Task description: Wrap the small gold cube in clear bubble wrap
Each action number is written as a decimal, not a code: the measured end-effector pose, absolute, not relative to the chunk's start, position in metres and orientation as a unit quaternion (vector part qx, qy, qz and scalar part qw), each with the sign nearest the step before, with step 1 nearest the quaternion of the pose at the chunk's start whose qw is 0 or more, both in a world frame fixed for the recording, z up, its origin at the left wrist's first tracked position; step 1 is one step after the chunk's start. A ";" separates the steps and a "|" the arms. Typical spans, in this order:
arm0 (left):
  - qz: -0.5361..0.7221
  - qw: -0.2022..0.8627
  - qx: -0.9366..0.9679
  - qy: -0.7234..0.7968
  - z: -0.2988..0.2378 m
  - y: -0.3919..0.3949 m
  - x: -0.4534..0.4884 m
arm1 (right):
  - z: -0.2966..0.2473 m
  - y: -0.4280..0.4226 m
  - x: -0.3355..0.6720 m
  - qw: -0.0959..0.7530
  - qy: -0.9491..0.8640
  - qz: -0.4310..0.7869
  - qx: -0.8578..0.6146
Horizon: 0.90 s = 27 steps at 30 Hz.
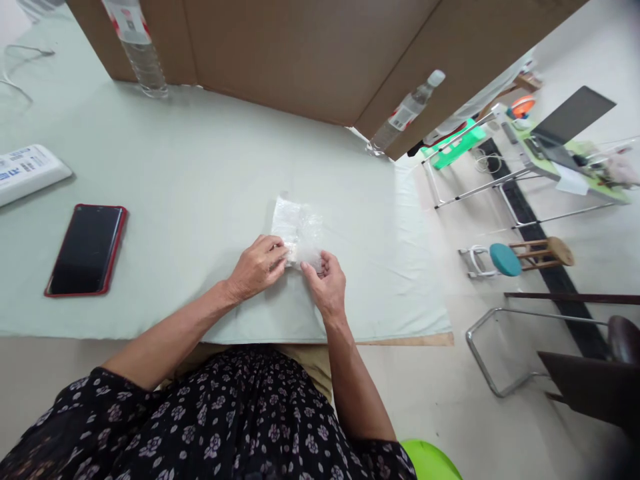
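While both hands work at the near middle of the worktop point(200, 167), one clear plastic bag point(299, 230) lies flat there, crinkled, roughly rectangular, its near edge between the fingers. Left hand point(257, 267): grip pinching the bag's near-left corner. Right hand point(326, 283): grip pinching the near-right edge, thumb on top. Worktop cover: pale green cloth, smooth, a few creases. Count, elsewhere: one phone point(86, 249) at 9 o'clock from the bag, dark glass, red case, rounded rectangle; one white flat box point(27, 172) at 10 o'clock; two clear plastic bottles, one point(140, 50) at 11 o'clock, one point(405, 112) at 1 o'clock, both against brown cardboard point(300, 53).
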<state>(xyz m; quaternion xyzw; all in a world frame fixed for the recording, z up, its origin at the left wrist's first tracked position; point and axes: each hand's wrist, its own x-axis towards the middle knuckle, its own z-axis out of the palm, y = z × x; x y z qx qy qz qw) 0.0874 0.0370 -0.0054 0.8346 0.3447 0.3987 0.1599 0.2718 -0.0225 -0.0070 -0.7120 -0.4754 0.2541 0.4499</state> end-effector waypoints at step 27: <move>0.428 0.224 0.804 0.347 -0.006 0.038 0.096 | 0.019 0.001 0.244 0.406 -0.554 0.160 -0.709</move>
